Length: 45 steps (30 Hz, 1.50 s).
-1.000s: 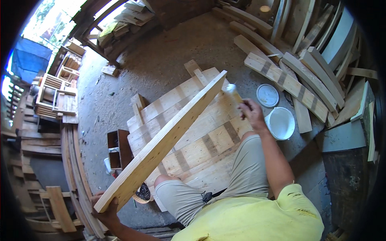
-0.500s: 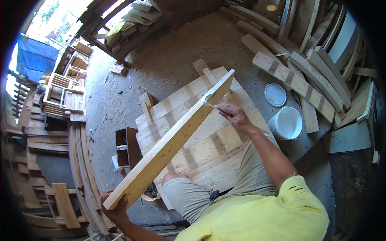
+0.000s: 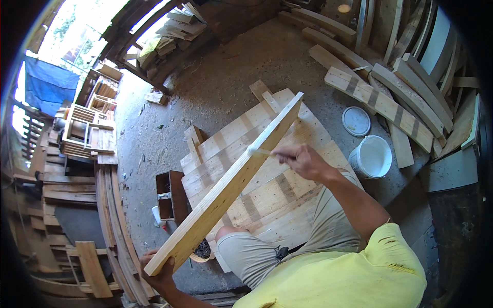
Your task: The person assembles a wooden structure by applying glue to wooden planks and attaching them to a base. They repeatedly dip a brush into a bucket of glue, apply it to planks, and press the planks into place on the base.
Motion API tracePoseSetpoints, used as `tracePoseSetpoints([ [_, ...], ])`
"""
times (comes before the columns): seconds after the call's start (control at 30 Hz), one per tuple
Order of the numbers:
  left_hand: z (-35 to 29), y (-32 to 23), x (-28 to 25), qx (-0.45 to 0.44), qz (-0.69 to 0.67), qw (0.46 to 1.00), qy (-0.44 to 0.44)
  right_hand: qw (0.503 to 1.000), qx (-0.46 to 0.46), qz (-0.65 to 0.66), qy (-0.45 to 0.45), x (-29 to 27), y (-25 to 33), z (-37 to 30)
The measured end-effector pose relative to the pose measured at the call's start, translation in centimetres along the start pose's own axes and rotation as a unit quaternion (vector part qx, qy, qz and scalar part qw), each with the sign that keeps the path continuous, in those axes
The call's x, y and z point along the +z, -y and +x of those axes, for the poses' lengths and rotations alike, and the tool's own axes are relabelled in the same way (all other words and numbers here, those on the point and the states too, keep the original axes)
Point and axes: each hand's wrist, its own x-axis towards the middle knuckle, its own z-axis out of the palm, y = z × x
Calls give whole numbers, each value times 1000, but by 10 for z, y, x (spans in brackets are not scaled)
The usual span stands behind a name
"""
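Observation:
A long pale wooden board (image 3: 226, 195) slants across the middle, its near end low on the left and its far end up toward the right. My left hand (image 3: 160, 274) is wrapped round the near end and holds the board up. In my right hand (image 3: 303, 160), the fingers pinch a thin pale stick (image 3: 264, 152); white, wet-looking stuff sits at its tip, which touches the board's narrow upper edge. Whether the tip has bristles I cannot tell. Below lies a panel of joined planks (image 3: 280, 200) with darker bands, between and in front of my legs.
On the right stand a white bucket (image 3: 371, 157) and its round lid (image 3: 356, 121). Planks (image 3: 380, 108) lean and lie beyond them. At left are a wooden box (image 3: 172, 196), a white bottle (image 3: 158, 215) and a bowl of small dark pieces (image 3: 202, 250). Timber stacks (image 3: 110, 205) line the left side.
My right hand has drawn the stick's tip along the board's edge, toward the near left end. My left hand keeps its hold. The whole view has shifted slightly.

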Motion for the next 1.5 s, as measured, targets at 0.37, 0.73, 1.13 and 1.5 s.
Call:
tracePoseSetpoints([
  [0.37,-4,-3,8,4,6,1000,-5,964,95,140,-203,-21,-145,73],
  [0.73,-6,4,6,-7,0,1000,-14,986,62,11,-152,-61,-135,64],
  [1.13,-5,-5,8,-12,-1,1000,-22,979,95,155,-94,-63,-105,66],
  [1.5,-5,1,3,-50,9,998,-30,989,-39,59,-127,-55,-185,66],
])
